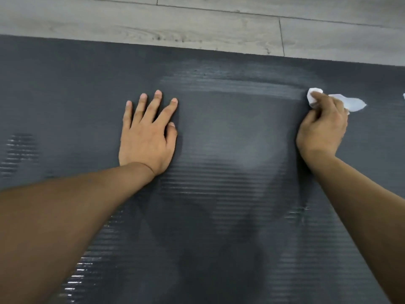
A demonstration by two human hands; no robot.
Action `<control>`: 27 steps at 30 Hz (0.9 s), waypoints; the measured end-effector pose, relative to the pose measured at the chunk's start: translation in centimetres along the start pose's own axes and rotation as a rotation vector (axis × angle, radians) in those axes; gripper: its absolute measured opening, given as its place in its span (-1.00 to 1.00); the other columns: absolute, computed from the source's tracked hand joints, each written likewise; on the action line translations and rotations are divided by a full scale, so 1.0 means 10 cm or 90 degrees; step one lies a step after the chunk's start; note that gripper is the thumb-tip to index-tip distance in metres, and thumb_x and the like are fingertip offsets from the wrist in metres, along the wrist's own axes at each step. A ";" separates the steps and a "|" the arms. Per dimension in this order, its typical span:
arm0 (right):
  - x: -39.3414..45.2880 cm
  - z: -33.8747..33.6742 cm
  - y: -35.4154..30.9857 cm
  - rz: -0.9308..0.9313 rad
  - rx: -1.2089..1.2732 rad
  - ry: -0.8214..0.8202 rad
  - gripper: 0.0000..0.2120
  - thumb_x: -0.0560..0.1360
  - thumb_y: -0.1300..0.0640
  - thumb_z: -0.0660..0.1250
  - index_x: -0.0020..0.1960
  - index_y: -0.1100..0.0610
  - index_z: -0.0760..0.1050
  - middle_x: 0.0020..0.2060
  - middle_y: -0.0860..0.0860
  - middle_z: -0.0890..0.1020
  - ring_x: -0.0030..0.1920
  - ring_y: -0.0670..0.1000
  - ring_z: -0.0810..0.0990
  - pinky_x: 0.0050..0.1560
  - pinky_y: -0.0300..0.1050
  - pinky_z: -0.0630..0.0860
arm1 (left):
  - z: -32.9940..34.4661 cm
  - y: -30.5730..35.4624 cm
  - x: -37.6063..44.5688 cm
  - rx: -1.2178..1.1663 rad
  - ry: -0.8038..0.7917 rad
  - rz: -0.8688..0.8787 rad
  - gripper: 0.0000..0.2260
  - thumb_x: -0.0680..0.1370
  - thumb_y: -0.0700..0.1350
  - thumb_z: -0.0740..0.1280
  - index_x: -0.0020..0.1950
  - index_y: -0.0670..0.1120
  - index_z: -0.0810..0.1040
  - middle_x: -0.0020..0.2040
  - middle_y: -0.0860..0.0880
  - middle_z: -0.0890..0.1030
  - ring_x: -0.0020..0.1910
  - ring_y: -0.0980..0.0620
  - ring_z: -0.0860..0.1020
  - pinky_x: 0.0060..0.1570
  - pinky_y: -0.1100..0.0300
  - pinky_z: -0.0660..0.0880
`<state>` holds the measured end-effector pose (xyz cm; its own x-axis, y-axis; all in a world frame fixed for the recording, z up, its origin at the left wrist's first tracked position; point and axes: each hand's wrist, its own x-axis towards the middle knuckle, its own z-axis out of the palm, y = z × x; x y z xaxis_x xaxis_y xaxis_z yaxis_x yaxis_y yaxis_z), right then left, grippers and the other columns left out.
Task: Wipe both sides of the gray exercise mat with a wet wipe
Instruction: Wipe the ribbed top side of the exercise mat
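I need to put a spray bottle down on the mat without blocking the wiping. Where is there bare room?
Bare mat lies left of the flat left hand, and between it and the right hand. It is crowded at the right, where that hand grips the wet wipe.

The gray exercise mat [230, 132] lay flat across a pale wood-grain floor [197, 25], its ribbed surface showing damp, shiny streaks. The left hand [147, 137] pressed flat on the mat, fingers spread and straight. To the right, the right hand [322, 126] gripped a crumpled white wet wipe [350, 104] against the mat, near its far edge.
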<state>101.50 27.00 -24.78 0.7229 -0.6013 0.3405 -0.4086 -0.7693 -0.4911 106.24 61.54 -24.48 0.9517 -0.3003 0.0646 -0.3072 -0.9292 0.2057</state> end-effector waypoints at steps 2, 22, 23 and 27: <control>0.01 0.02 0.00 -0.014 -0.005 0.015 -0.60 0.50 0.28 0.10 0.25 0.10 0.54 0.10 0.10 0.57 0.18 0.11 0.47 0.10 -0.59 0.07 | 0.03 -0.01 -0.02 0.009 0.008 0.002 -0.49 0.64 0.06 -0.03 0.60 0.09 0.29 0.63 -0.08 0.25 0.62 -0.18 0.15 0.60 -0.17 -0.02; 0.02 -0.01 -0.09 0.004 0.000 0.034 -0.72 0.55 0.23 0.10 0.14 0.20 0.52 0.10 0.12 0.55 0.14 0.16 0.47 0.14 -0.19 0.28 | -0.20 0.25 -1.94 0.006 -0.101 -0.035 -0.43 0.67 0.07 0.03 0.66 -0.09 0.13 0.67 -0.08 0.09 0.66 -0.12 0.03 0.56 -0.23 0.12; 0.01 -0.03 -0.11 0.011 -0.013 0.027 -0.72 0.55 0.23 0.10 0.15 0.19 0.52 0.10 0.12 0.55 0.14 0.16 0.46 0.12 -0.14 0.31 | -0.21 0.24 -1.94 0.011 -0.106 -0.036 -0.43 0.67 0.08 0.02 0.66 -0.08 0.12 0.67 -0.08 0.08 0.66 -0.11 0.03 0.57 -0.22 0.12; 0.00 0.03 -0.50 0.115 -0.036 -0.032 -0.71 0.54 0.28 0.11 0.16 0.18 0.54 0.07 0.13 0.55 0.11 0.16 0.49 0.03 -0.10 0.34 | -0.19 0.25 -1.94 0.014 -0.107 -0.041 -0.43 0.66 0.08 0.02 0.67 -0.06 0.12 0.67 -0.07 0.08 0.66 -0.11 0.03 0.58 -0.21 0.09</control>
<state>103.68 30.90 -22.61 0.6613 -0.7199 0.2105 -0.5635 -0.6621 -0.4940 87.02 65.45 -23.37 0.9565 -0.2693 -0.1119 -0.2466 -0.9518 0.1826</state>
